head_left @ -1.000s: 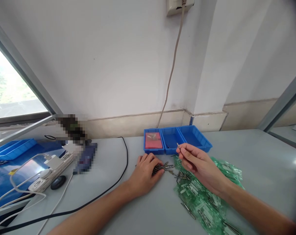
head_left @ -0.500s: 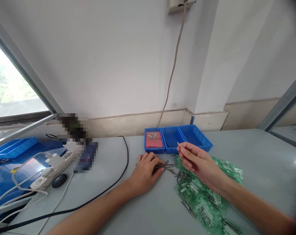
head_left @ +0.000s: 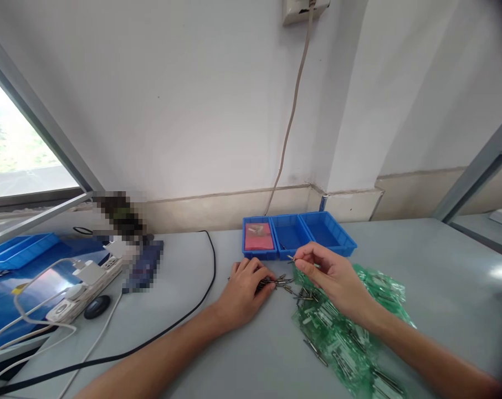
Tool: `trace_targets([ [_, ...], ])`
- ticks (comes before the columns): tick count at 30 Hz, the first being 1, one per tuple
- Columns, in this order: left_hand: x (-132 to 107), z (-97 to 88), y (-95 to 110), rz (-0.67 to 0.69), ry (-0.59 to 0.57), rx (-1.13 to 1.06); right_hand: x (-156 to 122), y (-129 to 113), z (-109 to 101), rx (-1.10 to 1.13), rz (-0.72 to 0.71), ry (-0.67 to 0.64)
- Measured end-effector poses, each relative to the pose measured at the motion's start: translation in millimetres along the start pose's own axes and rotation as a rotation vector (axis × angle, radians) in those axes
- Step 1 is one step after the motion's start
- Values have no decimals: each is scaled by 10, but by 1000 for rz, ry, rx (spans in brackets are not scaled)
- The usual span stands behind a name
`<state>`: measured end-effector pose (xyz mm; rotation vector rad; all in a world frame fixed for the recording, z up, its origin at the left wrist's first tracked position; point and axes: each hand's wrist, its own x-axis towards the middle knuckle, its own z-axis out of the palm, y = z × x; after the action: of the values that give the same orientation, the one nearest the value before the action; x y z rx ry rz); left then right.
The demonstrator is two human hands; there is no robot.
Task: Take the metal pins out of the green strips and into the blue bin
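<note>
My right hand (head_left: pixel 338 280) pinches a small metal pin (head_left: pixel 291 259) between thumb and fingertips, just in front of the blue trays. Its other fingers are curled. On the grey table, my left hand (head_left: pixel 243 291) is curled round a pile of similar metal pins (head_left: pixel 282 281), hiding part of it. More loose pins (head_left: pixel 305 295) lie between the two hands. Below my right hand are green plastic bags (head_left: pixel 338 338) with pins in and on them.
Three joined blue trays (head_left: pixel 290 253) stand near the wall; the left one holds a red sheet (head_left: pixel 259 237) with a small clear bag on it. A black cable (head_left: pixel 168 327) crosses the table. At left are a power strip (head_left: pixel 85 293), a black mouse (head_left: pixel 97 306) and another blue tray (head_left: pixel 24 252).
My right hand has turned and its fingertips have moved slightly left, so the pin now points left instead of up. My left hand stays on the pile. The view has shifted a little.
</note>
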<state>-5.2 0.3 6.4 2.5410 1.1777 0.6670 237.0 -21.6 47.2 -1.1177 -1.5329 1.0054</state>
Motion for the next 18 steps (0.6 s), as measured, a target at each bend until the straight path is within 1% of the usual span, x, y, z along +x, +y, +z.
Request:
trace_targets([
  [2,-2,5,-6,4,5,0,2,-26,-3,134,93,-47],
  [5,-5,14,-14,5,10,3,6,-51,0,353,202,-80],
  [8,-4,16,-15,1,8,3,13,-48,1,552,260,-98],
  [11,0,14,-17,-2,9,-6,19,-43,-6,667,292,-94],
  [13,1,13,-20,-1,10,-11,22,-50,-9,686,294,-91],
  [15,2,12,-24,1,10,-12,24,-57,-7,654,271,-87],
  [18,3,11,-27,4,14,-13,34,-32,0,479,207,-37],
])
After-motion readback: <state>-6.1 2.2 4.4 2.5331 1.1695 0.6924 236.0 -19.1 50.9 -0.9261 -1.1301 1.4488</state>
